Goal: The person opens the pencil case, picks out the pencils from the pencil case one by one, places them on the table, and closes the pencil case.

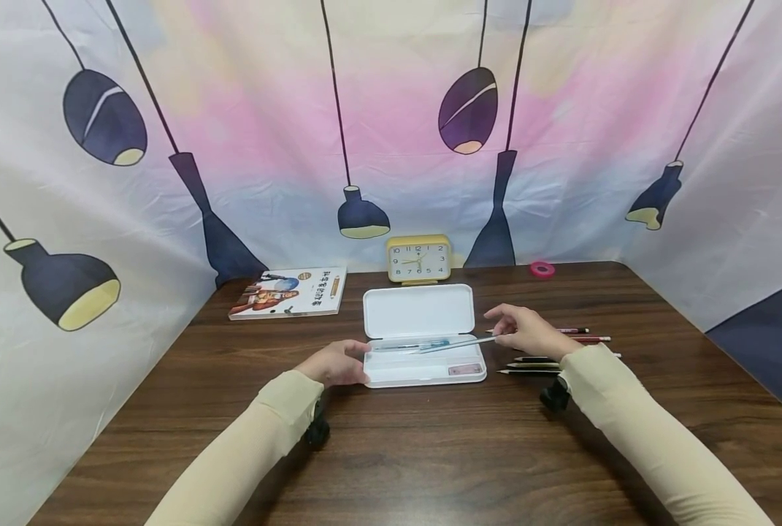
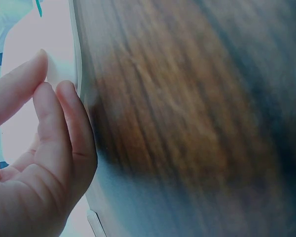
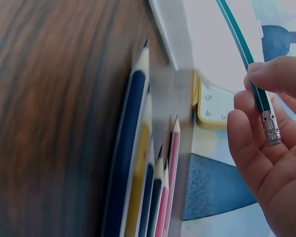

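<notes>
A white pencil case [image 1: 418,313] lies with its lid raised on the wooden table. My left hand [image 1: 336,363] holds its left end, the fingers bent against the edge. Between thumb and fingertips, my right hand [image 1: 527,331] pinches a green pencil [image 3: 243,52] near its metal eraser end. The pencil's other end reaches over the case tray. A pen with a blue part [image 1: 435,344] lies along the back of the tray, and a pinkish eraser [image 1: 464,370] sits at its front right. Several pencils [image 3: 127,143] lie on the table below my right hand.
Behind the case stands a yellow alarm clock [image 1: 420,261]. A book with an illustrated cover [image 1: 292,292] lies at the back left. At the back right edge is a pink ring-shaped roll [image 1: 542,269]. A printed cloth [image 1: 404,146] hangs behind the table [image 1: 391,453].
</notes>
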The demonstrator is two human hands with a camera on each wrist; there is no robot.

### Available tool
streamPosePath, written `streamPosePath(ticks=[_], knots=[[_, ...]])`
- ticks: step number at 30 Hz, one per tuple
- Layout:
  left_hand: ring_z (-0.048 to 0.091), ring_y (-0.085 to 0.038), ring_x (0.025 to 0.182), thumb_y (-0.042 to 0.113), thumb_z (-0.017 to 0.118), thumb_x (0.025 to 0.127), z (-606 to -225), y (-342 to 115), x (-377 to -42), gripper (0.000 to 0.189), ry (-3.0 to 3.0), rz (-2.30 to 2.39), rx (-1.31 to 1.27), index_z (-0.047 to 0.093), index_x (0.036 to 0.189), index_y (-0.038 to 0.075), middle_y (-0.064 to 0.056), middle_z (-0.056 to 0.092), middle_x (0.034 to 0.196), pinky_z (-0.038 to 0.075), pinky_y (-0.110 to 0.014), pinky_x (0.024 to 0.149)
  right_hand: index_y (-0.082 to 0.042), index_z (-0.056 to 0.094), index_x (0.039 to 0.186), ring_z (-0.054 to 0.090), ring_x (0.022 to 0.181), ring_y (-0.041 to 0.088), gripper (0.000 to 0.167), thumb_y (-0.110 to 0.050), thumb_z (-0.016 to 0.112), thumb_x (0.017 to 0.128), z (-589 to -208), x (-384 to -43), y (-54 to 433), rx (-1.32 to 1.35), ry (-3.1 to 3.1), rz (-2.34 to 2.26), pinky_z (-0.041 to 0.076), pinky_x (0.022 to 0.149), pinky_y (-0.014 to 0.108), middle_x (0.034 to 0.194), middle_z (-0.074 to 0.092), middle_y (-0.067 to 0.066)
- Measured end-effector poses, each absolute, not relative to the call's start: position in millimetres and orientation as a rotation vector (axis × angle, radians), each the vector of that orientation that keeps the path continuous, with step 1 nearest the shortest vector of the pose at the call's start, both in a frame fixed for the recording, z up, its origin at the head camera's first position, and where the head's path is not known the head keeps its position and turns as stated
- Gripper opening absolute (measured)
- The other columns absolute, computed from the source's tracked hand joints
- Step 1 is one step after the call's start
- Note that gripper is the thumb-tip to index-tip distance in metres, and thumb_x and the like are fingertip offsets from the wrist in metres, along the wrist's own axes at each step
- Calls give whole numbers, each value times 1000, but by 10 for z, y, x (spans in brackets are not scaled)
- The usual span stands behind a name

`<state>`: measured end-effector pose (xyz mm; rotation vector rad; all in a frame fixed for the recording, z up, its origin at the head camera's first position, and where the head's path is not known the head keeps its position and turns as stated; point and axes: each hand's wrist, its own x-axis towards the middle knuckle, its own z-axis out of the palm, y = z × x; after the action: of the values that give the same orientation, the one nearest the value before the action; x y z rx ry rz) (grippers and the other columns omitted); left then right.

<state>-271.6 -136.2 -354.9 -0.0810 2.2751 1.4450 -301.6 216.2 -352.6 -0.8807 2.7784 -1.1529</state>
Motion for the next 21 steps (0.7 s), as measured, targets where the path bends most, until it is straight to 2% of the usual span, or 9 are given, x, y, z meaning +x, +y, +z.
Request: streamPosePath(ticks=[21], knots=[[52,-20,76,-10,63,69,-3525,-1357,-2705,59,2280,1434,-76,43,124,1,-17,47,107,46,-29,66,7,46,116,53,72,17,40,0,60,79,-3582,-2928,2581,-786,2770,-1258,43,65,28,76,57,6]])
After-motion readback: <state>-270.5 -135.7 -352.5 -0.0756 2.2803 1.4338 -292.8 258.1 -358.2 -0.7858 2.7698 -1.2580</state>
